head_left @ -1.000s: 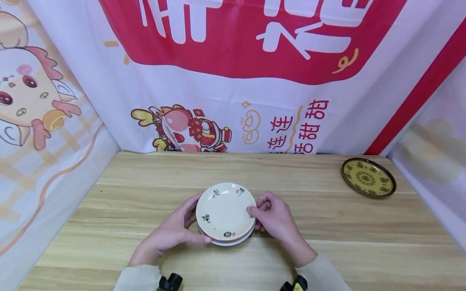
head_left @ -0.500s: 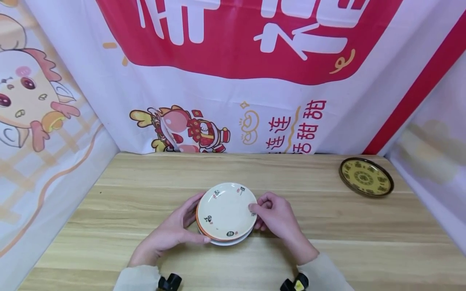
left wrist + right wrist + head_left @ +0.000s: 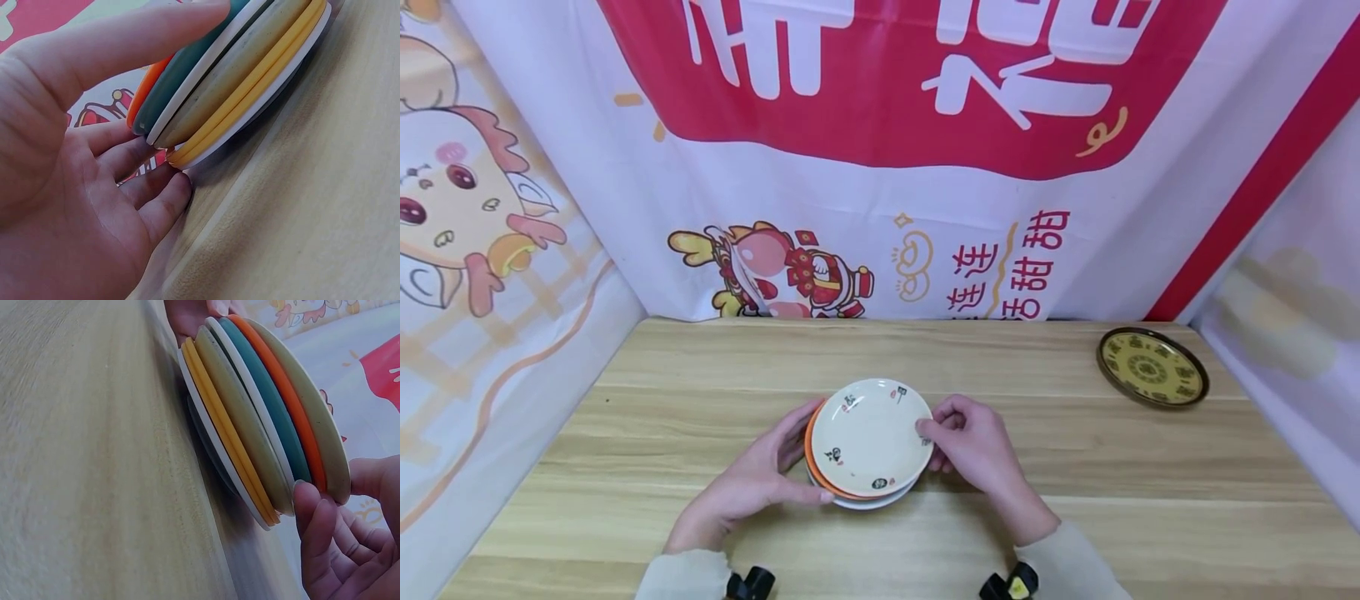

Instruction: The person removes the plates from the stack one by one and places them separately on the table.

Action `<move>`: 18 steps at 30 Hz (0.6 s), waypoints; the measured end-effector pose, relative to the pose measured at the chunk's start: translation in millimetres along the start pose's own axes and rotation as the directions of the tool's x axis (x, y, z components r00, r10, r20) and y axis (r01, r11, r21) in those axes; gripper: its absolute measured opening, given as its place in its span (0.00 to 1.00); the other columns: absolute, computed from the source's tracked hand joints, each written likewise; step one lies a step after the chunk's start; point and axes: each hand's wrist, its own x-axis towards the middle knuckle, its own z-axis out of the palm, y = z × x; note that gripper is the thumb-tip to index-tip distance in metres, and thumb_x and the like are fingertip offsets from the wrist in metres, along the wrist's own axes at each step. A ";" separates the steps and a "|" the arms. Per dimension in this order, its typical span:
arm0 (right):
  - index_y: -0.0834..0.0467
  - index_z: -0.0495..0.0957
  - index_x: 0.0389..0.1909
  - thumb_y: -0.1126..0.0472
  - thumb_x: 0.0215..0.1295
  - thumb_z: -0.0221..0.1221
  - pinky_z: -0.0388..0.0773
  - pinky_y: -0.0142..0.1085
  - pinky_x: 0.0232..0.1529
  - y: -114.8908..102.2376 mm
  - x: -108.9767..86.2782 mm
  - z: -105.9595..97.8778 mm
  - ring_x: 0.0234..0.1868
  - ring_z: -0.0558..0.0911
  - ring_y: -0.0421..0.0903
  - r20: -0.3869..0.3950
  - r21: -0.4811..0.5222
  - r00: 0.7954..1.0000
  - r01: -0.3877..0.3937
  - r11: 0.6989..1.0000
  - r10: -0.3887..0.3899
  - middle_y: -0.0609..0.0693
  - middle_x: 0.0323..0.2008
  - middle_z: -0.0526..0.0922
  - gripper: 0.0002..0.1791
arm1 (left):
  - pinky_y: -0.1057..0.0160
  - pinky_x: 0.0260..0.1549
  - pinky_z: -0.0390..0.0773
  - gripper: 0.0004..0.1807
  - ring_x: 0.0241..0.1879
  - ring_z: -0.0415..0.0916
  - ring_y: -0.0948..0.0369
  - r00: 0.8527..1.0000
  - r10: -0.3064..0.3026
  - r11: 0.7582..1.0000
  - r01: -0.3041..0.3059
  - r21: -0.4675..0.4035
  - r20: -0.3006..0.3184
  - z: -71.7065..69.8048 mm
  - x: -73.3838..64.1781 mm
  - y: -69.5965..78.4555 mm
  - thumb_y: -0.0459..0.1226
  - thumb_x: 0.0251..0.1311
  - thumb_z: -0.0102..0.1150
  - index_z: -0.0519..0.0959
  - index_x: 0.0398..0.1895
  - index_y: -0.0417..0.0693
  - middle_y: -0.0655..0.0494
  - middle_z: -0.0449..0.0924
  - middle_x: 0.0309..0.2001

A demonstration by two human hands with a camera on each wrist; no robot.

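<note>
Left hand [image 3: 756, 475]: cupped around the stack of plates [image 3: 237, 425], steadying it with the thumb at 7 o'clock and the fingers near 10.

Right hand [image 3: 977, 442]: grasping the cream plate [image 3: 868, 433] at 3 o'clock, thumb on the top face and fingers curled at the edge; whether the fingertips also meet the rims below cannot be told.

Plate on top: cream, with small dark and red printed marks, uppermost on the pile in front of the person and overhanging it toward 3 o'clock.

Orange layer: an orange plate [image 3: 289, 397] directly beneath, exposed as a crescent from about 7 to 10 o'clock.

Lower layers: a teal plate [image 3: 269, 394], then white, olive and yellow edges, with another white rim and a dark base nearest the worktop [image 3: 685, 358].

Just shifted: the cream plate has slid toward 3 o'clock over the last second, baring orange that barely showed before, while the left hand has held its place. The top plate appears to be parting from the pile alone, though not yet clear of it.

Far corner: a brown-rimmed dish [image 3: 1152, 369] lies well apart at 2 o'clock, untouched.
</note>
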 end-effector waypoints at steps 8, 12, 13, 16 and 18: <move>0.63 0.83 0.42 0.61 0.70 0.69 0.83 0.32 0.21 4.1 2.0 -4.8 0.19 0.83 0.45 0.051 0.107 0.999 -0.024 0.994 0.019 0.54 0.24 0.85 0.09 | 0.41 0.87 0.49 0.66 0.88 0.46 0.44 1.000 -0.027 0.999 0.027 0.023 -0.010 1.4 -2.3 -0.1 0.35 0.48 0.87 0.54 0.87 0.59 0.53 0.51 0.88; 0.63 0.83 0.42 0.61 0.71 0.68 0.84 0.32 0.21 3.7 2.2 -8.7 0.20 0.84 0.45 0.057 0.147 0.998 -0.036 0.988 0.027 0.54 0.25 0.86 0.09 | 0.41 0.87 0.49 0.66 0.88 0.46 0.44 1.000 -0.026 0.999 0.027 0.030 -0.012 3.1 0.3 1.0 0.35 0.48 0.86 0.53 0.87 0.58 0.53 0.50 0.88; 0.63 0.83 0.42 0.61 0.71 0.68 0.84 0.32 0.22 3.2 2.2 -8.7 0.21 0.84 0.45 0.062 0.154 0.998 -0.038 0.987 0.029 0.54 0.25 0.86 0.09 | 0.41 0.87 0.49 0.65 0.88 0.46 0.44 1.000 -0.026 0.999 0.026 0.028 -0.013 2.8 0.3 0.8 0.35 0.48 0.86 0.53 0.87 0.58 0.53 0.50 0.88; 0.64 0.84 0.43 0.61 0.72 0.67 0.84 0.32 0.22 2.4 3.0 -8.8 0.21 0.84 0.45 0.072 0.168 0.997 -0.044 0.985 0.032 0.54 0.25 0.85 0.08 | 0.42 0.87 0.49 0.65 0.88 0.46 0.44 1.000 -0.025 0.999 0.025 0.028 -0.010 2.2 0.5 0.5 0.35 0.49 0.86 0.53 0.87 0.58 0.53 0.50 0.88; 0.64 0.84 0.43 0.62 0.72 0.67 0.84 0.31 0.22 1.8 3.4 -9.1 0.21 0.84 0.45 0.076 0.177 0.997 -0.046 0.983 0.033 0.54 0.25 0.85 0.08 | 0.42 0.87 0.49 0.65 0.88 0.46 0.44 1.000 -0.022 0.999 0.023 0.027 -0.005 1.9 1.1 0.9 0.34 0.49 0.85 0.53 0.87 0.59 0.54 0.50 0.88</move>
